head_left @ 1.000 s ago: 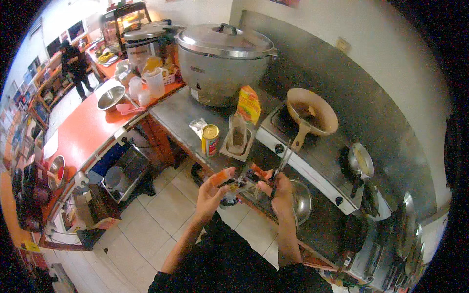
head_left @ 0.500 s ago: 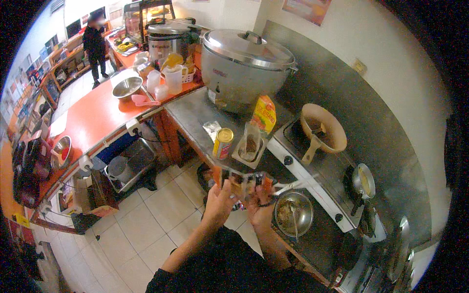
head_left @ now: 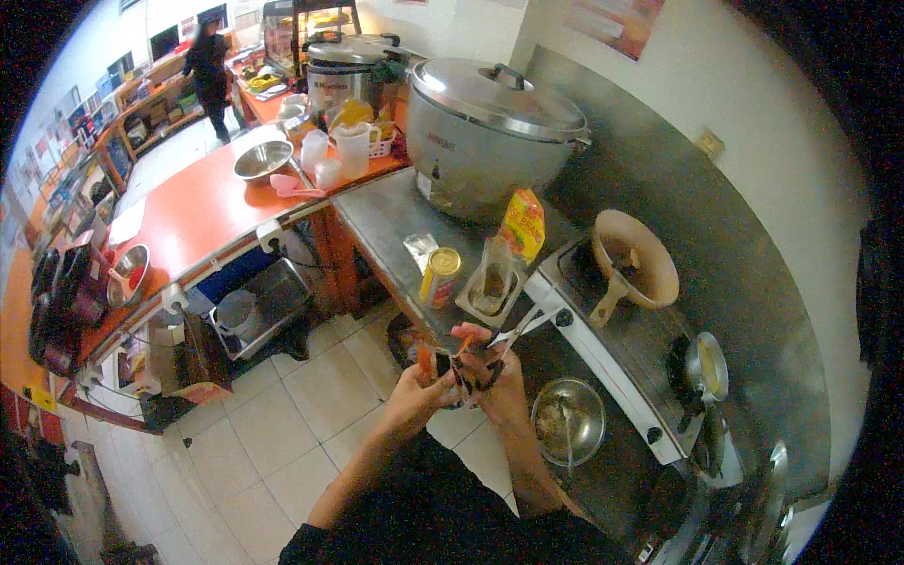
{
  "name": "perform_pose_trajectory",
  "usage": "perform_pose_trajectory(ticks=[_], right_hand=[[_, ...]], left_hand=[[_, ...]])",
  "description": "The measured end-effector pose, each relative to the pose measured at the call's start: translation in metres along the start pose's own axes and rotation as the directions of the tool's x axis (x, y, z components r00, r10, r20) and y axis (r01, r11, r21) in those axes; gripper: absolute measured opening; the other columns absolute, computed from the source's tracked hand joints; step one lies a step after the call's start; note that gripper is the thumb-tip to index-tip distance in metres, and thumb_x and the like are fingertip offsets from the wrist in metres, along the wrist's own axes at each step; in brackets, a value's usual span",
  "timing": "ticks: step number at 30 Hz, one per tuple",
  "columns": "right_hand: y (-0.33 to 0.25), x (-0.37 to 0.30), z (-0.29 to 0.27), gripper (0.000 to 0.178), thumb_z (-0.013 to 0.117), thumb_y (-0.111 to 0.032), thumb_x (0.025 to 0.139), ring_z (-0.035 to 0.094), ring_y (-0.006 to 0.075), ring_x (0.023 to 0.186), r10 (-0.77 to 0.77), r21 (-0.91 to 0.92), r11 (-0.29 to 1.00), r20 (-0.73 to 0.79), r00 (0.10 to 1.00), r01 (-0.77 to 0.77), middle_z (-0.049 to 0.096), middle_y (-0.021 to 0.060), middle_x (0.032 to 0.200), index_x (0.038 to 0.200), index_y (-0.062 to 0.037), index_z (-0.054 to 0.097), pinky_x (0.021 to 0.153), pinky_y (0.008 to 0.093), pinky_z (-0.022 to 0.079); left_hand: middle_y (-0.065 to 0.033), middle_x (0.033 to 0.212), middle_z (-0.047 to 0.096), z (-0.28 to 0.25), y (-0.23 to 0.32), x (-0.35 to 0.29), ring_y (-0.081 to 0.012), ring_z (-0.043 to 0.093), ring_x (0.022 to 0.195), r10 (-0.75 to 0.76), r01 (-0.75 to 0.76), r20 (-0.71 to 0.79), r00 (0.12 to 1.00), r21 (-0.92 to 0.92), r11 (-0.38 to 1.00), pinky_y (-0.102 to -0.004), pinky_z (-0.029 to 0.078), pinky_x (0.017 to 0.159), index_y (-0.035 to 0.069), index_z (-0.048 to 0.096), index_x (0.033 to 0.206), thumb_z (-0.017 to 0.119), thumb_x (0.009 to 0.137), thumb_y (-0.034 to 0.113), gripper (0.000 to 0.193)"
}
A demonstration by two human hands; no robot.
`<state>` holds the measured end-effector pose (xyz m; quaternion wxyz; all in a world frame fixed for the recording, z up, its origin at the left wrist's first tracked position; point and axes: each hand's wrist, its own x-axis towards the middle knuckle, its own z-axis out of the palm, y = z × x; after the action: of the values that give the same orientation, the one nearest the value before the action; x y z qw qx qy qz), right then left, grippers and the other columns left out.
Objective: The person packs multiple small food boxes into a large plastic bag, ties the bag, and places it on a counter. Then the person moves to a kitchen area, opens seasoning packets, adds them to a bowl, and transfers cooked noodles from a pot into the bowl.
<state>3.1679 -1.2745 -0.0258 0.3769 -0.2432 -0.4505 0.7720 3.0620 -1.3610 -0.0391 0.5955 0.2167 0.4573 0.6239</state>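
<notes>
My left hand [head_left: 412,399] is closed on a small orange-and-dark packet [head_left: 427,362], mostly covered by the fingers. Close beside it, my right hand [head_left: 503,390] has its fingers through the dark handles of a pair of scissors [head_left: 524,328]. The pale blades stick out to the upper right, away from the packet. Whether the right fingers also pinch the packet is too blurred to tell. Beyond my hands, on the metal counter [head_left: 377,224], stand a yellow-lidded can [head_left: 439,279] and a small metal container [head_left: 488,294]. A yellow food bag [head_left: 524,226] stands upright behind them.
Right of my hands lies a steel bowl [head_left: 568,421] with a spoon. A stove [head_left: 593,353] carries a beige pan [head_left: 650,259] and a small pan [head_left: 708,367]. Behind stands a large rice cooker [head_left: 494,141]. An orange counter [head_left: 202,221] runs left; a person [head_left: 209,75] stands far off.
The packet, spread between both hands before, now shows less and sits at the left fingers. My hands have tilted, and the scissors point more upward. The distant person has shifted.
</notes>
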Motion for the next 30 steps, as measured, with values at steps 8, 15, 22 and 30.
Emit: perform_pose_trajectory(ticks=[8,15,22,30], right_hand=[[0.008,0.004,-0.012,0.018,0.058,-0.009,0.078,0.052,0.0105,0.067,-0.243,-0.461,0.863,-0.024,0.970,0.205,0.057,0.0056,0.090,0.095,-0.0030,0.056,0.064,0.0223,0.044],[-0.019,-0.016,-0.001,0.012,0.064,-0.005,0.074,0.056,0.0103,0.070,-0.004,-0.327,0.944,-0.099,0.995,-0.029,0.061,0.0048,0.078,0.084,0.0003,0.060,0.064,0.0227,0.045],[-0.037,-0.016,0.001,0.010,0.065,-0.002,0.072,0.057,0.0106,0.069,0.001,-0.494,0.869,0.015,1.000,0.006,0.062,0.0041,0.077,0.082,-0.0001,0.061,0.064,0.0225,0.046],[-0.043,-0.017,-0.013,0.055,0.074,-0.023,0.064,0.048,0.0251,0.089,-0.167,-0.837,0.500,0.157,0.973,0.221,0.050,0.0136,0.098,0.106,-0.0007,0.046,0.080,0.0335,0.041]], left_hand=[[-0.0030,0.089,0.057,0.001,-0.004,0.004,-0.0104,0.055,0.079,0.274,-0.256,-0.117,0.954,0.152,0.955,-0.0233,0.046,0.069,0.002,0.051,0.101,0.064,0.076,0.012,0.030],[-0.0058,0.094,0.056,0.008,0.005,0.007,-0.0138,0.056,0.083,0.562,-0.519,-0.230,0.794,0.224,0.825,-0.0253,0.047,0.070,0.004,0.042,0.109,0.068,0.071,0.008,0.046],[-0.0112,0.120,0.046,-0.018,-0.025,0.029,-0.0219,0.047,0.106,0.208,-0.106,0.199,0.958,-0.428,0.897,-0.0325,0.040,0.089,0.006,0.034,0.123,0.061,0.074,0.005,0.056],[-0.0078,0.113,0.049,0.005,-0.002,0.022,-0.0154,0.048,0.102,0.479,-0.485,-0.142,0.866,-0.008,0.875,-0.0291,0.038,0.087,0.000,0.042,0.117,0.061,0.075,0.007,0.046]])
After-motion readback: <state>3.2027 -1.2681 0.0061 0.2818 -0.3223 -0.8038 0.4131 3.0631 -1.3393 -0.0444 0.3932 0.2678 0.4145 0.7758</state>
